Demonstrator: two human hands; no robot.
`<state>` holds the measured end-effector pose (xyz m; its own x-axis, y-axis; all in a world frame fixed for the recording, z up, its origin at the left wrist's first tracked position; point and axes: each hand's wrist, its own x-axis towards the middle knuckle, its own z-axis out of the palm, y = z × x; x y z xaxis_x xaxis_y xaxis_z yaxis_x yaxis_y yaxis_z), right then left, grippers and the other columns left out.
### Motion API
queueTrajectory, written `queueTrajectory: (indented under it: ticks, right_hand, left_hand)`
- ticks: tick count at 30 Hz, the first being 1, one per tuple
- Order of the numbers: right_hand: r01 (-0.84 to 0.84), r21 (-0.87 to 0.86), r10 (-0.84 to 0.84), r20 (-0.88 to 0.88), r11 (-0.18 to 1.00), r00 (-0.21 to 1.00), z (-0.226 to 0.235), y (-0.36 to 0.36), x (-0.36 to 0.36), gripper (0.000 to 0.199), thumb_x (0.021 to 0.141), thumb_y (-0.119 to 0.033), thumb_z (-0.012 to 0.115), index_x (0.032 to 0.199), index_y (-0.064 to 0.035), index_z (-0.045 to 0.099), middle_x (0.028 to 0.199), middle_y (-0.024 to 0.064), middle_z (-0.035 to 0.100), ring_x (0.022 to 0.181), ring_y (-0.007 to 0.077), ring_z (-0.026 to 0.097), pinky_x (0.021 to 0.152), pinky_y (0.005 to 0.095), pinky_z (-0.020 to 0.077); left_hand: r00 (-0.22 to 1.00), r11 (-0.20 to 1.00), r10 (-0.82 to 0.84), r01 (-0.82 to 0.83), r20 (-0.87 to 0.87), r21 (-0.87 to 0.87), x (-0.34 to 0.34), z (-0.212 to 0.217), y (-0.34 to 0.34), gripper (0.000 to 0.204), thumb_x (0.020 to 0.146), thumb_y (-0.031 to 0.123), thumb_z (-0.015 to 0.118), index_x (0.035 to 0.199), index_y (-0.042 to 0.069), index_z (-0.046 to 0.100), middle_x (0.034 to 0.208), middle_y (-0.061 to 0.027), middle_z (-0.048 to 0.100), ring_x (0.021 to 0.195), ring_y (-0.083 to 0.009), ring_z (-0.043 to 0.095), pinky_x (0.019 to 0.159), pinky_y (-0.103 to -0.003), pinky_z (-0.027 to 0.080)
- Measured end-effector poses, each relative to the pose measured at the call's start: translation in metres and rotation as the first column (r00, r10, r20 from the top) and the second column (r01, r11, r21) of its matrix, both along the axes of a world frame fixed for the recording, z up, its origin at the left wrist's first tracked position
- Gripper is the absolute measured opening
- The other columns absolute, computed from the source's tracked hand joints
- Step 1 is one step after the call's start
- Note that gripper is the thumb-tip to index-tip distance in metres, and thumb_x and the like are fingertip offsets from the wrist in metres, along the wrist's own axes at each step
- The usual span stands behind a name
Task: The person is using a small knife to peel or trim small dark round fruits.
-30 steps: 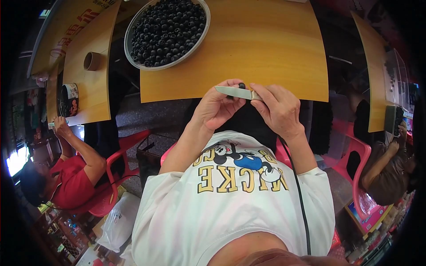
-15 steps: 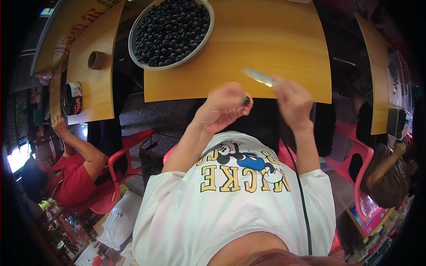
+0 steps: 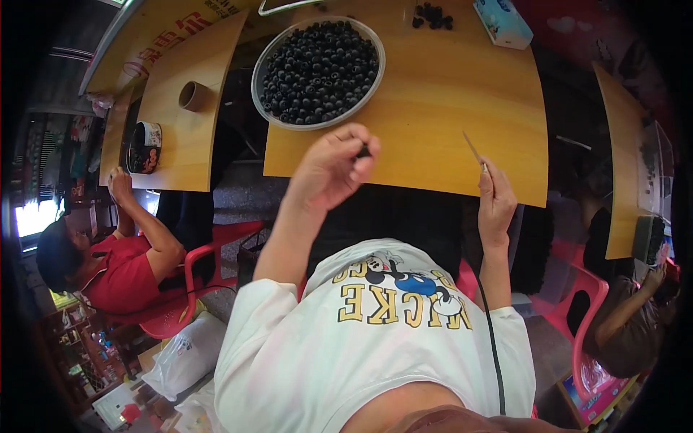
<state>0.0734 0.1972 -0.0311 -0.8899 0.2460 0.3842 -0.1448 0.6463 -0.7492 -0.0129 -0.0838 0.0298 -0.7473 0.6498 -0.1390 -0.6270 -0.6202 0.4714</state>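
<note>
1. Dark round fruit point(image 3: 363, 151) sits pinched in the left hand point(image 3: 330, 167) fingertips, above the yellow table point(image 3: 433, 94) edge.
2. The right hand point(image 3: 495, 203) grips a thin blade point(image 3: 473, 149), tip raised.
3. The metal basin point(image 3: 318, 71) of dark fruit stands beyond the left hand.

Both hands raised, held well apart

The left hand point(image 3: 332, 169) is lifted on a bent forearm, fingers curled in with the tips pinched together. The right hand point(image 3: 497, 206) stands upright on its wrist, fingers closed in a narrow pinch at the top.
</note>
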Motion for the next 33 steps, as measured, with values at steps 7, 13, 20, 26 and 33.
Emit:
queueTrajectory:
  ticks: [7, 13, 20, 26, 33]
  right_hand:
    - [0.017, -0.051, -0.019, -0.026, 0.999, 0.999, 0.005, 0.003, 0.009, 0.025, 0.097, -0.015, 0.051, 0.112, 0.0023, 0.062, 0.076, 0.0071, 0.054, 0.066, 0.0126, 0.049, 0.059, 0.0249, 0.0397]
    - [-0.026, -0.057, 0.025, -0.019, 0.998, 0.999, -0.003, 0.0, 0.012, 0.026, 0.097, -0.016, 0.052, 0.111, 0.0033, 0.062, 0.076, 0.0073, 0.055, 0.066, 0.013, 0.05, 0.06, 0.0247, 0.0406]
    - [-0.027, -0.297, 0.044, 0.052, 0.955, 0.998, -0.011, 0.01, 0.01, 0.03, 0.099, -0.021, 0.05, 0.115, 0.0021, 0.062, 0.077, 0.0004, 0.054, 0.066, 0.0082, 0.047, 0.058, 0.0208, 0.0368]
    - [-0.021, -0.621, 0.11, 0.105, 0.784, 0.988, -0.012, 0.008, 0.006, 0.031, 0.1, -0.022, 0.049, 0.116, 0.0014, 0.062, 0.073, -0.0031, 0.048, 0.062, 0.0033, 0.037, 0.053, 0.0183, 0.0276]
    - [-0.047, -0.527, 0.113, 0.093, 0.849, 0.989, -0.005, 0.0, 0.01, 0.031, 0.099, -0.021, 0.05, 0.116, 0.0018, 0.062, 0.072, -0.0037, 0.048, 0.061, 0.0026, 0.037, 0.052, 0.0179, 0.0265]
  left_hand:
    - [0.924, 0.993, 0.071, -0.101, -0.375, -0.06, -0.194, 0.048, -0.032, 0.023, 0.089, 0.009, 0.058, 0.112, 0.004, 0.059, 0.08, -0.0032, 0.059, 0.066, -0.0106, 0.052, 0.064, -0.025, 0.046]
    - [0.839, 0.783, 0.42, -0.527, -0.345, -0.33, -0.3, 0.073, 0.012, 0.061, 0.096, 0.026, 0.052, 0.143, -0.001, 0.025, 0.149, -0.0211, 0.021, 0.139, -0.0359, 0.019, 0.109, -0.047, 0.025]
    - [0.435, 0.261, -0.498, -0.75, -0.75, -0.608, -0.199, 0.068, -0.024, 0.023, 0.086, 0.013, 0.064, 0.105, 0.002, 0.067, 0.089, -0.0053, 0.066, 0.083, -0.0107, 0.061, 0.075, -0.025, 0.049]
    - [0.39, -0.024, -0.749, -0.824, -0.536, -0.566, -0.146, 0.044, -0.038, 0.02, 0.079, 0.013, 0.068, 0.096, 0.002, 0.069, 0.093, -0.0152, 0.067, 0.089, -0.0289, 0.065, 0.081, -0.036, 0.05]
    - [0.335, -0.104, -0.783, -0.902, -0.525, -0.42, -0.132, 0.029, -0.04, 0.02, 0.08, 0.013, 0.067, 0.096, 0.002, 0.064, 0.093, -0.016, 0.064, 0.092, -0.0317, 0.062, 0.082, -0.04, 0.049]
